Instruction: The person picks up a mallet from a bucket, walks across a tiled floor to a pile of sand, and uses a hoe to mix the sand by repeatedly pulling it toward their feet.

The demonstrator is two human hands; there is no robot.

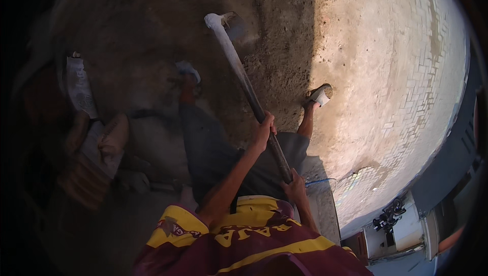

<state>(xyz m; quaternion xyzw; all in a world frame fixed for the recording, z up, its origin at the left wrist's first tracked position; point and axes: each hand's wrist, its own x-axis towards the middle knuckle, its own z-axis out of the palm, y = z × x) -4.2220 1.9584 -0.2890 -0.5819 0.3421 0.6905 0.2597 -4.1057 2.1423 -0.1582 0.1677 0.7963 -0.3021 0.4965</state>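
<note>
A long-handled hoe [244, 79] slants up and to the left across the view, held in both my hands. Its handle is dark near me and coated whitish toward the far end, where the metal blade [235, 27] sits over the dirt. My left hand [263, 127] is wrapped round the middle of the handle. Lower down, close to my waist, my right hand [294, 186] grips the near end. Whether the blade touches the ground, I cannot tell.
Brown dirt ground [274, 47] lies ahead, partly in shadow. My sandalled feet stand wide apart, the right one [320, 96] at the sunlit edge. Filled sacks [113, 136] and a whitish bag [80, 85] lie at left. Paving [417, 93] stretches right, toward a parked motorcycle [390, 216].
</note>
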